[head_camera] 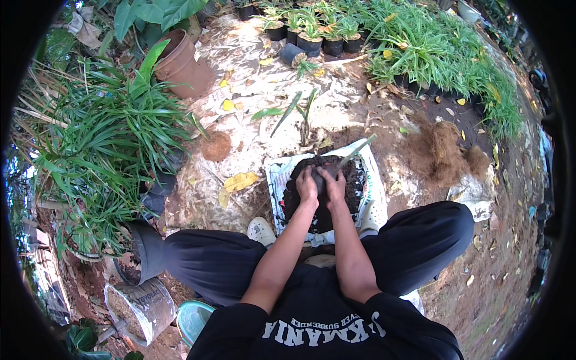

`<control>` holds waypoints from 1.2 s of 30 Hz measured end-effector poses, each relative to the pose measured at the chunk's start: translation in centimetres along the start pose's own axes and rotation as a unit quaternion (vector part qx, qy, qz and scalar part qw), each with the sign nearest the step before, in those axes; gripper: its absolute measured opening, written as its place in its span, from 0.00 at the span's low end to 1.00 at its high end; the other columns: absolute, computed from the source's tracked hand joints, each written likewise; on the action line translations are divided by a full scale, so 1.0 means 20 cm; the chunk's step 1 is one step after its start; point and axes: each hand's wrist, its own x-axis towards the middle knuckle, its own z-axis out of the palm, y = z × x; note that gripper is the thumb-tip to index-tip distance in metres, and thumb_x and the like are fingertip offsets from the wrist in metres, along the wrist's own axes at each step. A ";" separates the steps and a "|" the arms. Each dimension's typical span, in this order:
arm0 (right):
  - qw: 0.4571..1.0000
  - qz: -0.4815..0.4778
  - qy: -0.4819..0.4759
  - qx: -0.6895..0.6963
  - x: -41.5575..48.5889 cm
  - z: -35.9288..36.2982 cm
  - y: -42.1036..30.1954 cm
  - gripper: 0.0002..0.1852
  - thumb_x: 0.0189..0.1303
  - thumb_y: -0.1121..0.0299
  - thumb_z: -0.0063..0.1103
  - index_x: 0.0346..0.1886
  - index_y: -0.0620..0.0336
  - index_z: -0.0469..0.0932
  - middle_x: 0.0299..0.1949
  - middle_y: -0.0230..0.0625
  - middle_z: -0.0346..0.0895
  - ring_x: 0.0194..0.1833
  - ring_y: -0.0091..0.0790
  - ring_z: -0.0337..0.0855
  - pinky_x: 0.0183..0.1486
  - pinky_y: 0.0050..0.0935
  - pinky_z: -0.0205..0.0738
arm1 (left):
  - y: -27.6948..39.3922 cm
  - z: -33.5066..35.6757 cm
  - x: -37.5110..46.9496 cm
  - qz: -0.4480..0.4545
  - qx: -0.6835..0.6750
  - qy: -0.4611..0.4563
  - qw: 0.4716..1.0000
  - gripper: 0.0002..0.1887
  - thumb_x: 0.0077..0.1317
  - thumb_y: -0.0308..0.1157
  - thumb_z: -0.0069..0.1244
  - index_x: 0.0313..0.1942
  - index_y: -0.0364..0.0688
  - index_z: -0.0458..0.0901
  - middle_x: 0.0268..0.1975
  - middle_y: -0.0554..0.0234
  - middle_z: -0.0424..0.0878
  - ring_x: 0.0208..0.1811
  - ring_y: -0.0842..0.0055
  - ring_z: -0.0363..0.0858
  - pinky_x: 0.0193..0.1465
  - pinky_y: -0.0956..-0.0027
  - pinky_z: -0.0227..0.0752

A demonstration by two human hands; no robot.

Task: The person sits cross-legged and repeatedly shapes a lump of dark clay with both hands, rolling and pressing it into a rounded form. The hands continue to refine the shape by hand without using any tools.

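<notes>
Both palms cup a dark ball of soil [320, 179], from which a green leaf cutting [357, 150] slants up to the right. My left hand [307, 186] presses on its left side. On the other side, my right hand [334, 185] curls its fingers over the ball near the cutting's base. Below them, loose dark soil [294, 213] is heaped on an opened white printed sack [273, 173] between my feet. The underside of the ball is hidden. Beyond the sack, long leaf cuttings [287, 113] lie on the ground sheet.
To the right lies a pile of brown coconut fibre [443, 155]. A coir ball with a leaf [216, 146] sits at left, near a brown pot [184, 67]. Potted spider plants [418, 49] line the back. Leafy plants [108, 130], a bucket [141, 308] and a green basin [193, 320] stand left.
</notes>
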 end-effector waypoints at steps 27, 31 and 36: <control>0.976 0.041 0.166 0.137 0.15 -0.18 0.00 0.40 0.46 0.70 0.78 0.64 0.66 0.68 0.53 0.45 0.77 0.48 0.42 0.83 0.50 0.41 0.82 | 0.09 -0.01 0.15 0.052 0.234 -0.140 0.961 0.19 0.68 0.41 0.53 0.54 0.38 0.83 0.53 0.54 0.85 0.62 0.70 0.77 0.67 0.65 0.65; 0.967 0.016 0.188 0.173 0.16 -0.27 -0.01 0.38 0.47 0.71 0.77 0.62 0.66 0.68 0.53 0.45 0.76 0.48 0.43 0.83 0.50 0.42 0.83 | -0.05 -0.07 0.18 0.144 0.628 -0.196 0.739 0.42 0.54 0.44 0.67 0.67 0.41 0.68 0.72 0.41 0.62 0.72 0.46 0.62 0.72 0.54 0.62; 0.961 0.032 0.203 0.188 0.16 -0.34 -0.01 0.36 0.47 0.71 0.77 0.61 0.64 0.68 0.53 0.44 0.76 0.48 0.42 0.82 0.52 0.43 0.82 | -0.22 -0.03 0.06 0.113 0.702 -0.230 0.664 0.51 0.50 0.49 0.71 0.72 0.46 0.61 0.77 0.51 0.51 0.77 0.50 0.52 0.70 0.36 0.60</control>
